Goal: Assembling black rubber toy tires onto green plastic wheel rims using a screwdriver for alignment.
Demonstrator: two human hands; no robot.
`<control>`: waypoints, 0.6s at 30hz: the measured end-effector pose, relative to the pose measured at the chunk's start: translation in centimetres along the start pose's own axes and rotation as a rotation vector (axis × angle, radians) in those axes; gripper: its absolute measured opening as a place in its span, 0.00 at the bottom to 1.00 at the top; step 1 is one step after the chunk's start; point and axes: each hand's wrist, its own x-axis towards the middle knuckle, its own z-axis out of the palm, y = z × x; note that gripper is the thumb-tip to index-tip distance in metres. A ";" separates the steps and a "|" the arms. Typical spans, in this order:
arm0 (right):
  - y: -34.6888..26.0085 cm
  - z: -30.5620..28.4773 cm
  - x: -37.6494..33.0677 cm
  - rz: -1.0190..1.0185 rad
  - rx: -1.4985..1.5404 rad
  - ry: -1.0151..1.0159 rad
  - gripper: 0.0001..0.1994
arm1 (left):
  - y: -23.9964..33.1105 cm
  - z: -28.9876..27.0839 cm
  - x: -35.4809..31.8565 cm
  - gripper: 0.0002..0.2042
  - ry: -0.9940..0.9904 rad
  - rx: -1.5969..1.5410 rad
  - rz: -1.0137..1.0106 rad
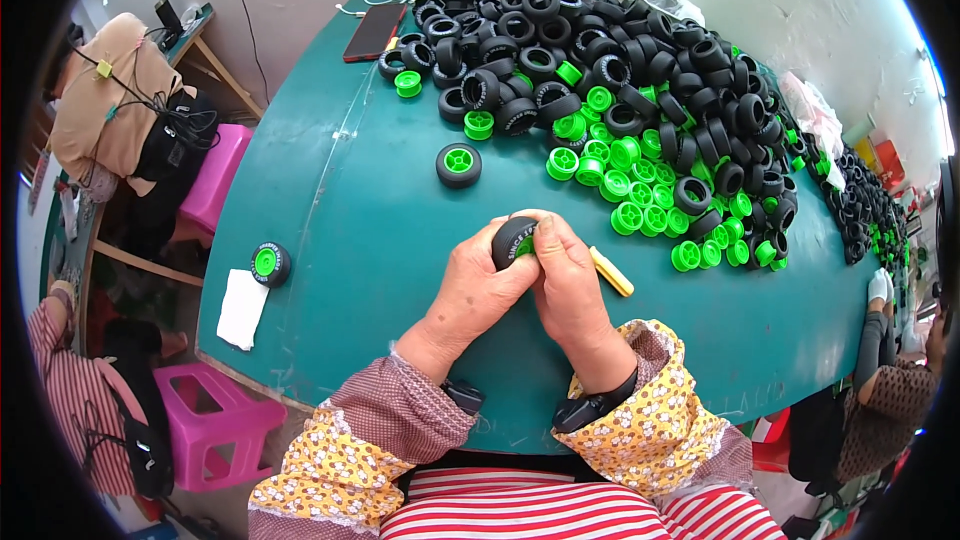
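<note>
Head view: left hand (468,290) and right hand (572,280) fingers grasp black tire (506,240) with green hub (526,246), left of yellow tool (611,271). Likely light, tire rubbery and grippy, hub stiffer; best held round the outer edge.

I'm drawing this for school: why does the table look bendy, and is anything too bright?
Head view: the wide fisheye lens bows the edges of the green table, and the corners go black; head view: the bright strip along the upper right rim glares white; head view: the black tire in the middle looks fairly sharp, but the far-right tire heap looks squeezed.
</note>
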 end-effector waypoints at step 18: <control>-0.1 -0.2 -0.1 -0.179 -0.328 -0.038 0.12 | -1.1 -0.8 0.1 0.12 -0.119 -0.071 0.052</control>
